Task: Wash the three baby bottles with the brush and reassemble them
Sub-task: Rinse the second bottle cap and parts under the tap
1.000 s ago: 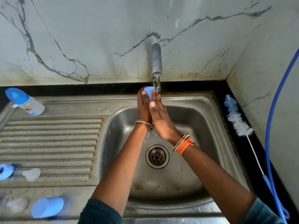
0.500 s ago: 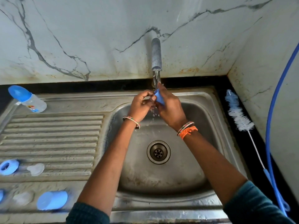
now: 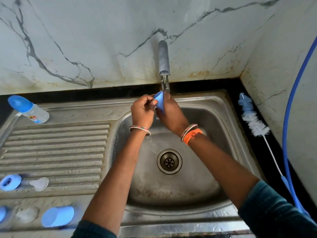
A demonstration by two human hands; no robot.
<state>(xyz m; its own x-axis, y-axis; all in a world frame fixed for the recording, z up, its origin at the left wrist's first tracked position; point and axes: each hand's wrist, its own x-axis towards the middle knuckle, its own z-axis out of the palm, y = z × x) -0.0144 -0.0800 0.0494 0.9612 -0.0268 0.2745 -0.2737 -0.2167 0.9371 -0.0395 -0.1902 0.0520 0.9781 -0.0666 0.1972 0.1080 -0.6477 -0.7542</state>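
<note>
At nine o'clock a capped baby bottle [image 3: 29,109] lies on the drainboard [image 3: 56,148], while at twelve, under the tap [image 3: 163,64], your left hand [image 3: 143,111] pinches the blue cap [image 3: 159,102] that your right hand [image 3: 171,115] grips, and at three lies the brush [image 3: 253,121].

blue cap [image 3: 160,102]: small cone-shaped piece, held under the tap's stream above the sink [image 3: 214,117] basin, gripped between both hands. assembled bottle [image 3: 28,109]: clear body, blue dome cap, lying on its side at the far left corner of the sink's drainboard. blue ring [image 3: 10,182] and clear teat [image 3: 39,183] side by side at the drainboard's near left edge. second blue cap [image 3: 58,216] on its side on the sink's front rim. brush [image 3: 253,121]: white and blue bristles, thin handle, lying on the black counter right of the sink.
</note>
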